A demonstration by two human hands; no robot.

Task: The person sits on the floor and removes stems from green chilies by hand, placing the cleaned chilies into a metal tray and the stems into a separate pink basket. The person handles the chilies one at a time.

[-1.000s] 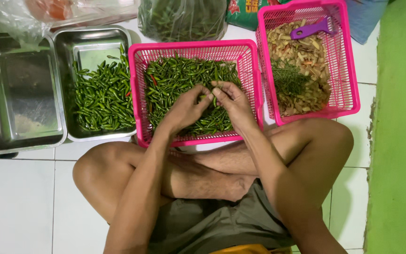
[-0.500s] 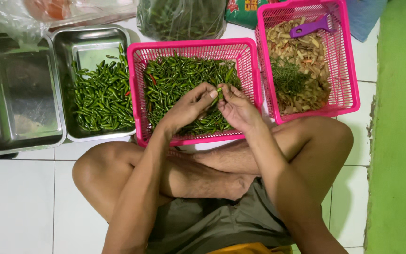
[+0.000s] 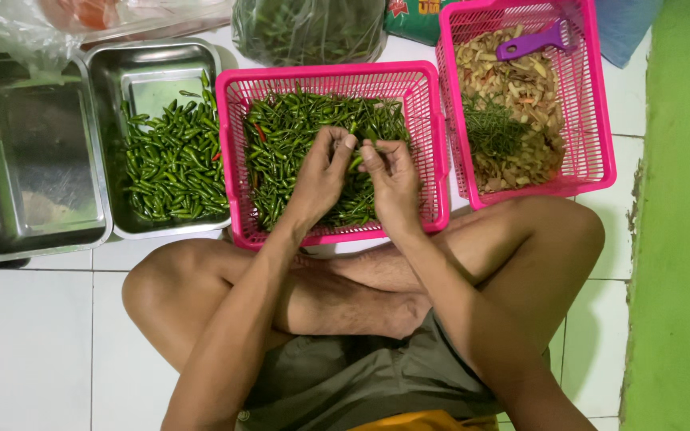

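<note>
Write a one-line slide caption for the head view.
Seated cross-legged, left hand and right hand pinch a green chili over a pink basket of chilies.

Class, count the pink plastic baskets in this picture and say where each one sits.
2. One pink plastic basket of green chillies sits under both hands; the other pink basket, holding peelings, stands at its right. None appears hidden.
</note>
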